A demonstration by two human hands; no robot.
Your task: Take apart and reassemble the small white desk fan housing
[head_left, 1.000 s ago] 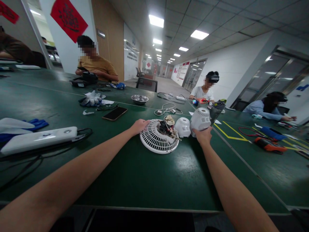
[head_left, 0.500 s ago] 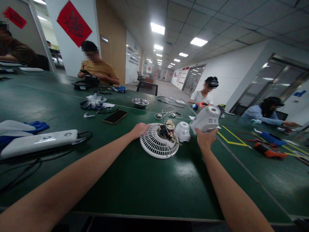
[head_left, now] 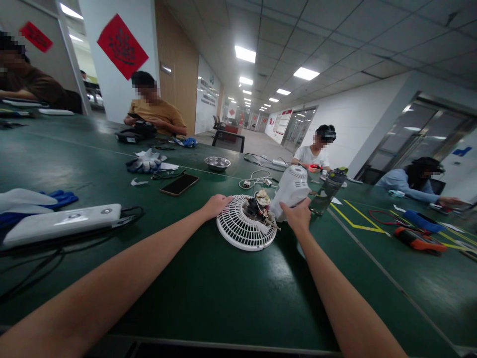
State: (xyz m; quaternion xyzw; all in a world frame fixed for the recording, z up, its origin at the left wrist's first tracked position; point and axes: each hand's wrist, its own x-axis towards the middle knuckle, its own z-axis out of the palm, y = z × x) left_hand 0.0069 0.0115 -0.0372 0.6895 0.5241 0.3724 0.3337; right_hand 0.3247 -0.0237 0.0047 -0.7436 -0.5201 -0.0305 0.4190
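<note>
A round white fan grille (head_left: 248, 238) lies on the green table in front of me. On it sits an exposed motor assembly (head_left: 259, 206) with dark parts and wires. My left hand (head_left: 217, 205) grips the grille's left rim, fingertips over the edge. In my right hand (head_left: 298, 215) is a white plastic fan motor housing (head_left: 294, 185) with vent slots, tilted just right of the motor. A smaller white vented cover that stood there now merges with or hides behind the held housing. Close behind my right hand stands a grey bottle (head_left: 328, 191) with a green-trimmed lid.
A phone (head_left: 179, 184), a metal bowl (head_left: 217, 163) and a white cable (head_left: 257, 180) lie beyond the grille. Gloves (head_left: 145, 161) and a white power bank-like device (head_left: 63, 224) are leftward. An orange multimeter (head_left: 419, 241) lies right. Several people sit around the table.
My right hand first swung the housing rightward, across the bottle, then brought it back left beside the motor, over the smaller cover's place. My left hand stayed on the grille's rim.
</note>
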